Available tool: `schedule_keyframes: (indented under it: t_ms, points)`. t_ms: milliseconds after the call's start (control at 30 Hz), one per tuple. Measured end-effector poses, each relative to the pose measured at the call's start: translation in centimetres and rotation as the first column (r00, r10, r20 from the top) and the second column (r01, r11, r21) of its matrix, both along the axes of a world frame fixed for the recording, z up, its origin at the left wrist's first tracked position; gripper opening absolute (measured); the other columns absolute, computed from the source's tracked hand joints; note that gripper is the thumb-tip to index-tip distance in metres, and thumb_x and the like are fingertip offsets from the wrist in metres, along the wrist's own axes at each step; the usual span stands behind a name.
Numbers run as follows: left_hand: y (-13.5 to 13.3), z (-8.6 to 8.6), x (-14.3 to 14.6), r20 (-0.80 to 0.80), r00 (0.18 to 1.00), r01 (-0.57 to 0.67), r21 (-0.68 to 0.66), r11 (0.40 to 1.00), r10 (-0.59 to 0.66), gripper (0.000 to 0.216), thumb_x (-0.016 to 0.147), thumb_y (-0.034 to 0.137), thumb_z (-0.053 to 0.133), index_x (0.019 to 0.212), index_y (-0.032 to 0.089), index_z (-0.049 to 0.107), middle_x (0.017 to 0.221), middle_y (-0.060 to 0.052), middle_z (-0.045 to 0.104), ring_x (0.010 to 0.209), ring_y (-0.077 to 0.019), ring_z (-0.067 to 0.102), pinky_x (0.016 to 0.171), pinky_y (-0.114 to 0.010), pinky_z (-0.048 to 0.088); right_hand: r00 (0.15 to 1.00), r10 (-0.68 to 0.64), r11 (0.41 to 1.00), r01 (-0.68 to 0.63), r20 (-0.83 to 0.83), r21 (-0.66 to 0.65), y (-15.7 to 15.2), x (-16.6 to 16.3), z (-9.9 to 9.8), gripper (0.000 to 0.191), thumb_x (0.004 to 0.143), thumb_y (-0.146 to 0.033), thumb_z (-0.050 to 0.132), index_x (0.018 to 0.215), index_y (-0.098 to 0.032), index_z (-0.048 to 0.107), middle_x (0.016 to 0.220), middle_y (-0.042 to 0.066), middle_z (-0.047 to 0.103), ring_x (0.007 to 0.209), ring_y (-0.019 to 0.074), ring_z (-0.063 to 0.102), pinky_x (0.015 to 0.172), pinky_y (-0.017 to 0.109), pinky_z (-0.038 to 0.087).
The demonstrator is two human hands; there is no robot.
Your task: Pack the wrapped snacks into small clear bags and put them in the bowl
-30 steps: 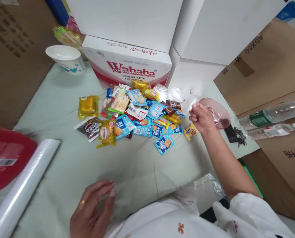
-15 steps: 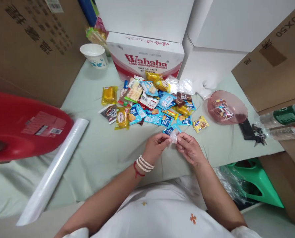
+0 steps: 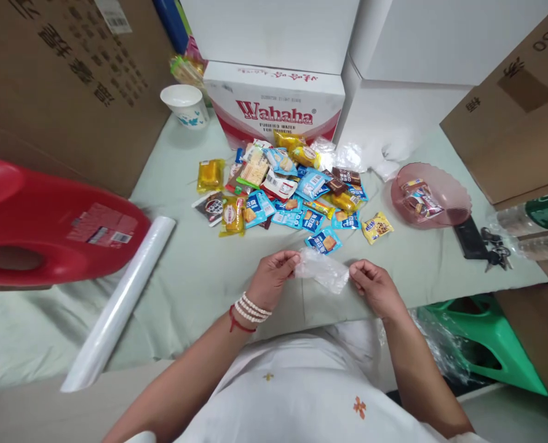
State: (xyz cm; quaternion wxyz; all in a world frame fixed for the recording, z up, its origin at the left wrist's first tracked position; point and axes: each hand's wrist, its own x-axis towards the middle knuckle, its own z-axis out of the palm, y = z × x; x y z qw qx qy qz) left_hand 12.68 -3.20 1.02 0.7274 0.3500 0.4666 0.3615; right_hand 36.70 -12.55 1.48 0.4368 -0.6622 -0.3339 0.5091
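A clear plastic bag (image 3: 323, 271) is stretched between my two hands, above the near part of the cloth. My left hand (image 3: 274, 278) pinches its left end, and my right hand (image 3: 376, 286) pinches the right end. Just beyond the bag lies a blue snack packet (image 3: 324, 240). Behind that is a heap of wrapped snacks (image 3: 296, 197) in blue, yellow, white and brown. A yellow cookie packet (image 3: 377, 227) lies apart, to the right of the heap. The pink see-through bowl (image 3: 456, 191) farther right has a few wrapped snacks in it.
A Wahaha carton (image 3: 274, 101) stands behind the heap, with crumpled clear plastic (image 3: 350, 157) beside it. On the left are a paper cup (image 3: 186, 107), a red jug (image 3: 61, 227) and a plastic film roll (image 3: 121, 301). Keys (image 3: 496, 249) lie at right, above a green stool (image 3: 490, 344).
My hands have moved apart, and the bunched plastic between them is now spread out as a bag. The view has shifted slightly to the left.
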Motion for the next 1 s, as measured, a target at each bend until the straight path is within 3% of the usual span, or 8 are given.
schedule_keyframes:
  t_ms: [133, 300, 367, 533, 667, 833, 933, 1000]
  points:
    - [-0.9, 0.8, 0.1, -0.096, 0.995, 0.044, 0.103, 0.994, -0.034, 0.045, 0.064, 0.056, 0.086, 0.08, 0.016, 0.078, 0.068, 0.0, 0.068, 0.061, -0.0113, 0.054, 0.061, -0.025, 0.046, 0.924, -0.225, 0.969, 0.177, 0.311, 0.175, 0.0, -0.1, 2.1, 0.037, 0.084, -0.055, 0.072, 0.091, -0.019, 0.068, 0.068, -0.003, 0.052, 0.059, 0.0121, 0.04, 0.055, 0.025, 0.033]
    - [-2.0, 2.3, 0.4, -0.251, 0.965, 0.16, 0.342, 0.926, -0.074, 0.032, 0.079, 0.048, 0.076, 0.081, 0.017, 0.078, 0.066, 0.0, 0.066, 0.063, -0.0131, 0.057, 0.063, -0.025, 0.046, 0.98, 0.127, 0.964, -0.159, 0.155, 0.213, 1.8, -5.2, 3.8, 0.032, 0.09, -0.051, 0.068, 0.09, -0.019, 0.069, 0.07, -0.002, 0.056, 0.061, 0.0122, 0.045, 0.059, 0.025, 0.037]
    - [-2.1, 2.4, 0.3, -0.286, 0.958, 0.141, 0.374, 0.917, -0.03, 0.029, 0.081, 0.046, 0.074, 0.081, 0.017, 0.076, 0.066, 0.0, 0.065, 0.064, -0.013, 0.056, 0.064, -0.025, 0.045, 0.979, 0.158, 0.948, -0.188, 0.13, 0.257, 2.7, -6.7, 3.6, 0.029, 0.088, -0.049, 0.071, 0.087, -0.02, 0.07, 0.072, -0.001, 0.059, 0.064, 0.0128, 0.047, 0.061, 0.026, 0.038]
    - [-1.1, 1.0, -1.2, -0.206, 0.966, -0.117, 0.176, 0.977, 0.153, 0.037, 0.072, 0.051, 0.08, 0.083, 0.016, 0.071, 0.07, 0.0, 0.066, 0.063, -0.0111, 0.054, 0.063, -0.024, 0.044, 0.996, 0.052, 0.973, -0.035, -0.067, 0.23, 3.4, -6.5, 2.7, 0.034, 0.084, -0.054, 0.076, 0.081, -0.022, 0.064, 0.064, -0.004, 0.047, 0.056, 0.0111, 0.034, 0.051, 0.025, 0.027]
    - [-0.8, 0.4, -2.4, -0.122, 0.968, -0.221, -0.001, 0.975, 0.22, 0.047, 0.064, 0.054, 0.084, 0.082, 0.017, 0.061, 0.079, 0.0, 0.067, 0.062, -0.0087, 0.056, 0.057, -0.02, 0.041, 0.988, 0.046, 0.985, -0.02, -0.15, 0.172, 2.6, -5.7, 1.9, 0.036, 0.082, -0.055, 0.078, 0.081, -0.022, 0.063, 0.06, -0.006, 0.041, 0.052, 0.0099, 0.03, 0.048, 0.024, 0.023]
    - [-1.2, 0.8, -2.1, -0.182, 0.979, -0.113, -0.086, 0.99, 0.096, 0.06, 0.073, 0.073, 0.07, 0.102, 0.021, 0.059, 0.089, -0.001, 0.068, 0.068, -0.0148, 0.063, 0.051, -0.023, 0.045, 0.995, 0.082, 0.977, -0.071, -0.048, 0.2, 1.8, -6.4, 0.5, 0.031, 0.085, -0.052, 0.075, 0.083, -0.022, 0.067, 0.065, -0.004, 0.048, 0.058, 0.0113, 0.035, 0.053, 0.024, 0.028]
    - [-0.9, 0.6, -1.2, -0.286, 0.958, 0.02, 0.004, 1.0, -0.018, 0.049, 0.068, 0.062, 0.079, 0.08, 0.018, 0.061, 0.069, 0.003, 0.06, 0.059, -0.0109, 0.053, 0.052, -0.022, 0.04, 0.994, 0.109, 0.971, -0.11, 0.017, 0.213, 1.2, -6.7, 0.0, 0.03, 0.087, -0.05, 0.074, 0.083, -0.021, 0.069, 0.065, -0.004, 0.05, 0.059, 0.0119, 0.037, 0.056, 0.025, 0.029]
    - [-0.6, 0.5, -0.8, -0.239, 0.97, -0.044, 0.035, 0.998, 0.051, 0.045, 0.067, 0.055, 0.082, 0.07, 0.018, 0.056, 0.061, 0.006, 0.053, 0.057, -0.0089, 0.048, 0.053, -0.021, 0.039, 0.994, 0.083, 0.972, -0.096, 0.068, 0.213, 0.6, -6.3, -0.3, 0.029, 0.087, -0.049, 0.073, 0.083, -0.021, 0.069, 0.066, -0.003, 0.051, 0.06, 0.0124, 0.039, 0.057, 0.025, 0.031]
